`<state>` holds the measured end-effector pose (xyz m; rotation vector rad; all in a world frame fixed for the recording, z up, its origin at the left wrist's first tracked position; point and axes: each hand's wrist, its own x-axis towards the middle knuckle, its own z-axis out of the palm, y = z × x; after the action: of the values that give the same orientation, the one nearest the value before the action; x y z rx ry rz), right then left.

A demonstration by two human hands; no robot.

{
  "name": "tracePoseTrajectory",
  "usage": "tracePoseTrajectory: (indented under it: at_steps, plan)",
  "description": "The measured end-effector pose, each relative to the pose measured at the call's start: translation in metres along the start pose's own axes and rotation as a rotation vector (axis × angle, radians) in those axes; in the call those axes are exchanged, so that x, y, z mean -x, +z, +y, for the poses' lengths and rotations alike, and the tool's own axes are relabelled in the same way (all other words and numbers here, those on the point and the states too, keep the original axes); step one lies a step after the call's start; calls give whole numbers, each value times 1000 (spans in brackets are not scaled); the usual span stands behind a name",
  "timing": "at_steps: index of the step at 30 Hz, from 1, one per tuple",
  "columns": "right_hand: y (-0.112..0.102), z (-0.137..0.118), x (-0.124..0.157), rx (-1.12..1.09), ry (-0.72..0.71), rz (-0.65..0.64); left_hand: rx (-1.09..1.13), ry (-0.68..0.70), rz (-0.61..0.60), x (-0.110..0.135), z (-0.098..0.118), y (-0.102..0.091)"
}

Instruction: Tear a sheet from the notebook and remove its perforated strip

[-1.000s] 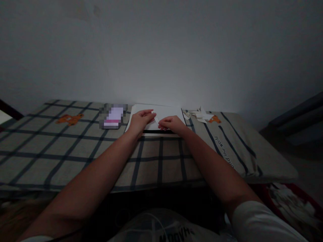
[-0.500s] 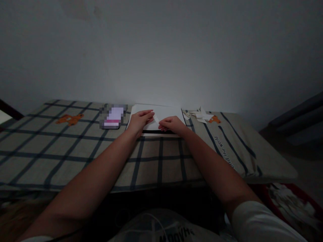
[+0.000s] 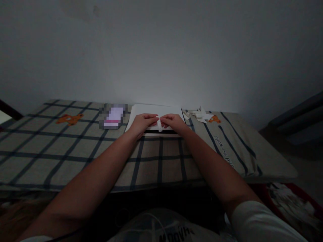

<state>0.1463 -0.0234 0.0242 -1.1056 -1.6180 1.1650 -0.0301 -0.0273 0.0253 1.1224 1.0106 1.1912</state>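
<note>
My left hand (image 3: 143,121) and my right hand (image 3: 172,121) meet fingertip to fingertip over a white sheet stack (image 3: 156,111) with a black front edge, far across the checked tablecloth (image 3: 75,151). Both pinch a small white paper strip (image 3: 159,125) that hangs down between them. The fingers of each hand are curled and pressed together on the strip's top end.
A blurred phone-like object (image 3: 112,116) lies left of the white sheets. A pile of white paper scraps (image 3: 200,115) sits to their right. Orange bear prints (image 3: 69,119) mark the cloth. The table edge drops off at right, with more scraps on the floor (image 3: 290,201).
The hands have come together: the right hand moved up and left to meet the left. The strip, slanted between them before, now hangs below the joined fingertips.
</note>
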Motion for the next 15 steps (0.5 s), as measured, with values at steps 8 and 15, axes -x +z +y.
tracePoseTrajectory:
  at_steps: [8,15]
  plan:
    - [-1,5,0,32,-34,19,-71,-31,-13,4,4,3]
    - [0,5,-1,30,-12,19,-196,23,18,3,3,1]
